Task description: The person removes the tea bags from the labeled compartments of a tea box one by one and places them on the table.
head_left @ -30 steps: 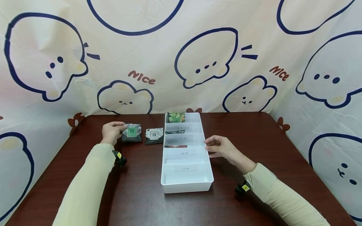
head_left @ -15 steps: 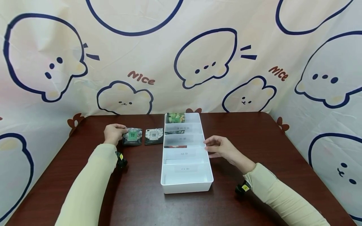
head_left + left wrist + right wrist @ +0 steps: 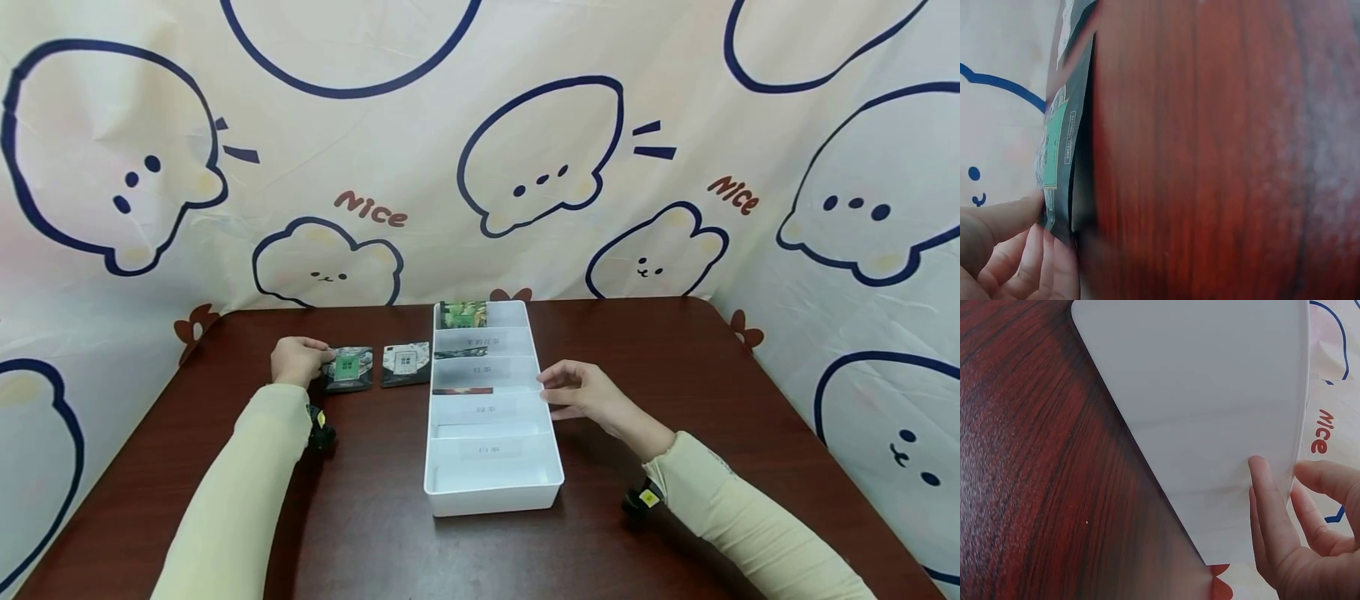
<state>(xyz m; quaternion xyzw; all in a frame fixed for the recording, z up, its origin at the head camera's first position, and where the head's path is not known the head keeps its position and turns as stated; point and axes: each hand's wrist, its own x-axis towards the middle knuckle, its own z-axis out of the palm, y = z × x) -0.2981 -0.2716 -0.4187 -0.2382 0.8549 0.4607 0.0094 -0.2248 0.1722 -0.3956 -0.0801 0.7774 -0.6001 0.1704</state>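
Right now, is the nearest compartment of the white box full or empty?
Empty: the nearest compartment of the white box shows only its bare white floor.

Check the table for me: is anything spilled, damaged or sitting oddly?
Nothing stands out. The white divided tray sits flat on the table, and two dark packets lie beside it. The left hand pinches the green-label packet; the right hand rests at the tray's side.
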